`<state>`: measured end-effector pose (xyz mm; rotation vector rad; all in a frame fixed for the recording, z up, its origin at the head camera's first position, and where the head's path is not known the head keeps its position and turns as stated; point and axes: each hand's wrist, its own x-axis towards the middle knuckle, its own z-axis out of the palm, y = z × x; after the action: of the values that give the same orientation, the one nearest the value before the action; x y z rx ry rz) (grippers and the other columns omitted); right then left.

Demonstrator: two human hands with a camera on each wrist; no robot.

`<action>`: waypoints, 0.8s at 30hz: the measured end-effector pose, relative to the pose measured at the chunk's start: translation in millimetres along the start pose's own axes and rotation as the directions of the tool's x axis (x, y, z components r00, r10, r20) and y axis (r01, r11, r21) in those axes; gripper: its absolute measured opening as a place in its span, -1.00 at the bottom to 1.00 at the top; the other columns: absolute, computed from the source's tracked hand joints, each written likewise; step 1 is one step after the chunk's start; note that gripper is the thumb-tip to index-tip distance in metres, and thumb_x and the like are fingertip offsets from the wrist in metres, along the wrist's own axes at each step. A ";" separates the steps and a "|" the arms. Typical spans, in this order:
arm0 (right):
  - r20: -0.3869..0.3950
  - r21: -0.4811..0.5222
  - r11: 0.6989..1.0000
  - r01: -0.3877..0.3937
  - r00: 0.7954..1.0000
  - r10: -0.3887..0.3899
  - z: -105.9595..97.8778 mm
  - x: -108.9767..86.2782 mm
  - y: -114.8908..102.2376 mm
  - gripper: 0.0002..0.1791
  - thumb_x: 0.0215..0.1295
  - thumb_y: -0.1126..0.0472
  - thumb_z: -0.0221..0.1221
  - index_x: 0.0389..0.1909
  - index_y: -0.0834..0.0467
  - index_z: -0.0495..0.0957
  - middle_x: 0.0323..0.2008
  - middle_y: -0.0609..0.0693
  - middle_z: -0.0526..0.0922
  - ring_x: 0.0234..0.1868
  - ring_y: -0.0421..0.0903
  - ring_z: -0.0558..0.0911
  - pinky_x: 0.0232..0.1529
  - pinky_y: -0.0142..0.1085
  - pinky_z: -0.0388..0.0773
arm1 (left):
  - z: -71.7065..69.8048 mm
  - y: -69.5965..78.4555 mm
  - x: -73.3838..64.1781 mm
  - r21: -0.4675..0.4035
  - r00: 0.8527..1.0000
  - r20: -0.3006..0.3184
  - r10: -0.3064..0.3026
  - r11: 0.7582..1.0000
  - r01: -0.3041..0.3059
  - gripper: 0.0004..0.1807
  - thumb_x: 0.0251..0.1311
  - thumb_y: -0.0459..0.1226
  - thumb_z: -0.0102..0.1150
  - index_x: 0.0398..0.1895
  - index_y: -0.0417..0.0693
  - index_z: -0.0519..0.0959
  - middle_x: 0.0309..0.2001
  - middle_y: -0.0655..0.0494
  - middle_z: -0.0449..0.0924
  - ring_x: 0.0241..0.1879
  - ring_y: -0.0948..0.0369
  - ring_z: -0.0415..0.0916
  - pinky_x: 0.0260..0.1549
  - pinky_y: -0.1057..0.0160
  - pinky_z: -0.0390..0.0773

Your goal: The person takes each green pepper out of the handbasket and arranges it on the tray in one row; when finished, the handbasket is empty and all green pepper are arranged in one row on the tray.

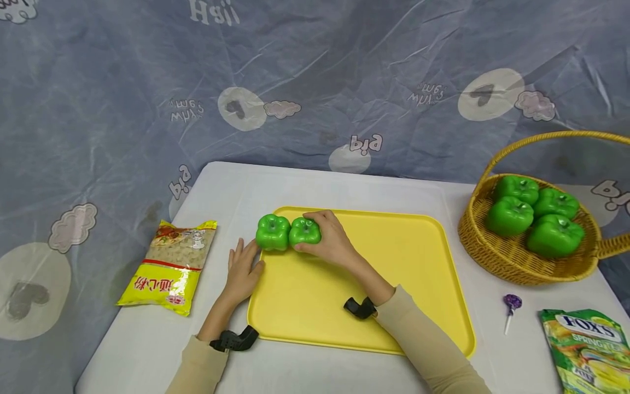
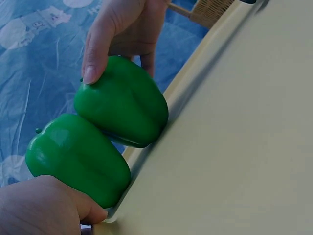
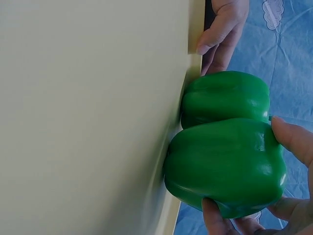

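A candy bag [image 1: 585, 350] lies at the near right, with a lollipop [image 1: 512, 302] just beyond its left side. The left hand [image 1: 242, 273], fingers fairly straight and gripping nothing, rests by the left edge of the yellow tray [image 1: 315, 306], right of a pasta bag [image 1: 169, 268]. Farther in, the right hand [image 1: 334, 241] grips a green pepper [image 1: 305, 232] near the tray's far left corner, beside a second pepper [image 1: 273, 232] that looks placed. The gripped one seems nearly done; four peppers [image 1: 556, 235] in the basket [image 1: 536, 276], far right, seem left.
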<state>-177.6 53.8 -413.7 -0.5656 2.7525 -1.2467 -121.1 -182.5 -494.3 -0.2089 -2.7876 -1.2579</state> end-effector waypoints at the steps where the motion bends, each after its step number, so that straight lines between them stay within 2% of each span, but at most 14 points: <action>1: 0.002 -0.001 1.000 -0.002 1.000 0.002 -0.2 -0.2 0.1 -0.16 -0.04 -0.01 0.50 0.30 0.11 0.43 0.16 0.14 0.42 0.16 0.07 0.45 0.23 0.00 0.43 | 0.1 0.0 0.1 -0.001 1.000 0.001 -0.001 1.000 0.001 -0.42 0.35 -0.37 -0.08 0.45 -0.16 0.24 0.49 -0.21 0.12 0.53 -0.27 -0.37 0.40 -0.31 -0.49; 14: 0.013 -0.008 0.999 -0.036 0.999 0.037 -8.3 -8.3 -0.2 0.04 -0.04 -0.07 0.49 0.46 0.06 0.19 0.27 0.18 0.31 0.23 0.10 0.41 0.27 0.04 0.40 | 2.4 1.7 1.2 -0.001 1.000 -0.004 0.012 1.000 -0.012 -0.45 0.35 -0.37 -0.08 0.43 -0.15 0.28 0.48 -0.21 0.14 0.52 -0.30 -0.35 0.39 -0.34 -0.47; 20: -0.010 0.006 1.000 -0.005 1.000 0.005 -24.1 -19.5 -0.6 0.02 -0.02 -0.07 0.47 0.46 0.05 0.20 0.31 0.15 0.28 0.26 0.16 0.40 0.22 0.07 0.43 | 1.1 2.6 -0.2 0.007 1.000 -0.009 0.006 1.000 -0.005 -0.46 0.35 -0.37 -0.08 0.42 -0.15 0.29 0.48 -0.20 0.15 0.52 -0.30 -0.33 0.39 -0.35 -0.46; 24: -0.040 -0.011 1.000 0.025 0.999 -0.026 -41.2 -34.6 4.5 -0.02 0.01 -0.05 0.46 0.44 0.07 0.23 0.31 0.14 0.30 0.23 0.12 0.43 0.17 0.02 0.47 | -0.4 3.8 -1.3 0.011 1.000 -0.005 0.002 1.000 -0.002 -0.44 0.35 -0.37 -0.08 0.43 -0.16 0.27 0.48 -0.21 0.15 0.52 -0.30 -0.34 0.39 -0.35 -0.46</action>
<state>-155.4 98.2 -392.5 -0.5846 2.7955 -1.2631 -119.2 -180.4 -491.5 -0.2076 -2.7892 -1.2408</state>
